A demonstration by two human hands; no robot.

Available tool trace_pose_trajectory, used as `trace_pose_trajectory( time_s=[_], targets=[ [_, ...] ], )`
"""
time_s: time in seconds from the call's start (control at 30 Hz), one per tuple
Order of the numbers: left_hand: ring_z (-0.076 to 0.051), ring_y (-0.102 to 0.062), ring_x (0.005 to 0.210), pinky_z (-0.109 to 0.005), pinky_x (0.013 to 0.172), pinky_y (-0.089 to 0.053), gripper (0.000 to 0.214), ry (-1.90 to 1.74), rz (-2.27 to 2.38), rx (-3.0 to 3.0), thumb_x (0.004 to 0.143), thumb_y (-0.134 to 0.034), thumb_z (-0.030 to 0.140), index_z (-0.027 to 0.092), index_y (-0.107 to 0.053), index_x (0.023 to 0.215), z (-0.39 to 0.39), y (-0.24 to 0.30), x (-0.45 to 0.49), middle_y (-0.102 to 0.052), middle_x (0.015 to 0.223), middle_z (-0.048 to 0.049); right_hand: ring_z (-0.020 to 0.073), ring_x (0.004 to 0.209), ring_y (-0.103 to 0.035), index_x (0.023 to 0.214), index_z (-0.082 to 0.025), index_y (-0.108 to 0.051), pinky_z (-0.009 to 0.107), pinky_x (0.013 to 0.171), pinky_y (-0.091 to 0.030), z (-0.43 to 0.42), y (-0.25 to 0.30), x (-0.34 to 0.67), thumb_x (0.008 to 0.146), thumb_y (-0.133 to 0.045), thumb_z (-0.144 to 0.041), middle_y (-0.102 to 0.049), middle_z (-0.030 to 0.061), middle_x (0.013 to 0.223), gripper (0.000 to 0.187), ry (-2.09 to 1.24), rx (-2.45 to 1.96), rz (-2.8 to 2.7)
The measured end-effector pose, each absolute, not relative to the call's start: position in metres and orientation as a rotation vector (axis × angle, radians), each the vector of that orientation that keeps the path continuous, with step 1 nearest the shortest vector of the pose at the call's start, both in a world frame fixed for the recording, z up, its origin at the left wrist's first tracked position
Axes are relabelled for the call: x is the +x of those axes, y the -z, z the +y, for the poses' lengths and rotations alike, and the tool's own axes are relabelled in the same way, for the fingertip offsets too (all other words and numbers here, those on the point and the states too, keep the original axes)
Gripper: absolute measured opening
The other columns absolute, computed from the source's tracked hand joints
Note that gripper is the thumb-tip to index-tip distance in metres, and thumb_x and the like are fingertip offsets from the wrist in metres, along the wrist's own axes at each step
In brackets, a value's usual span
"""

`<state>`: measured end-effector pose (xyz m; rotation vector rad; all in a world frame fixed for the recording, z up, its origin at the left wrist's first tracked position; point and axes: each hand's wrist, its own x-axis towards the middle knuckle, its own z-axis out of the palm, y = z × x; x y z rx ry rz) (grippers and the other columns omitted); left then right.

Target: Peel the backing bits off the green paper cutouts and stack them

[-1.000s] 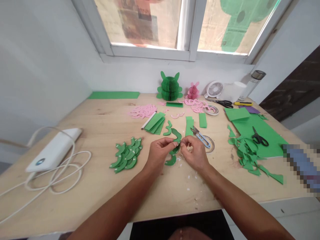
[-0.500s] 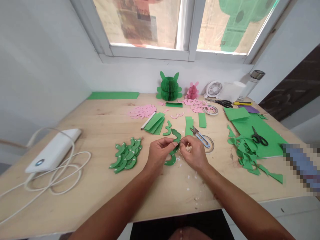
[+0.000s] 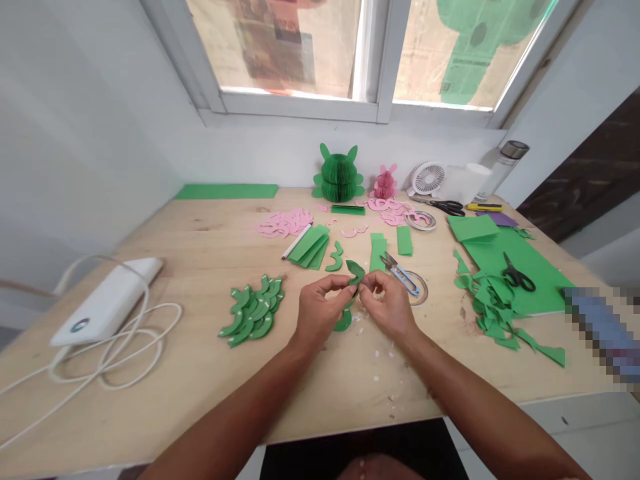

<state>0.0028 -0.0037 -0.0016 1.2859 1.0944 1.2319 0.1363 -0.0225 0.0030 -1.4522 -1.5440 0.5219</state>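
Since a sec ago our green paper cutout curls higher. We pinch it btw both hands, left hand & right hand, fingertips closed on its top, prob. to steady it just above the bench. Pile of cutouts lies left of the left hand, snips just beyond the right; nothing's in the way.

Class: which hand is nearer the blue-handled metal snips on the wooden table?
Right. The right hand lies just before the blue-handled snips; the left hand is farther left.
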Motion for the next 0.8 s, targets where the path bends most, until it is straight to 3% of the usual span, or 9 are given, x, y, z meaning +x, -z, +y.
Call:
trace_pose_trajectory(
  time_s=[0.33,0.8],
  targets=[
    [-0.012,-0.059,0.056,-0.020,0.050,-0.045,0.018,-1.162,1.075,1.127,0.062,-0.072,0.027,0.016,-0.071,0.077,-0.0054,0.0012,0.0016,-0.068,0.072,-0.0017,0.0126,0.058,-0.050,0.065,-0.018,-0.055,0.024,0.057,-0.041,-0.0222,-0.0062,0.1364,0.072,-0.051,-0.023,-0.057,-0.0011,0.060,0.010,-0.613,-1.431,-1.502],
    [-0.016,-0.063,0.066,-0.024,0.061,-0.049,0.016,-1.203,1.074,1.146,0.060,-0.072,0.026,0.015,-0.072,0.073,-0.0037,0.0014,0.0023,-0.069,0.071,-0.0034,0.0122,0.056,-0.049,0.064,-0.018,-0.055,0.024,0.055,-0.040,-0.0201,-0.0040,0.1369,0.071,-0.053,-0.021,-0.057,-0.0014,0.058,0.008,-0.650,-1.434,-1.468]
  ],
)
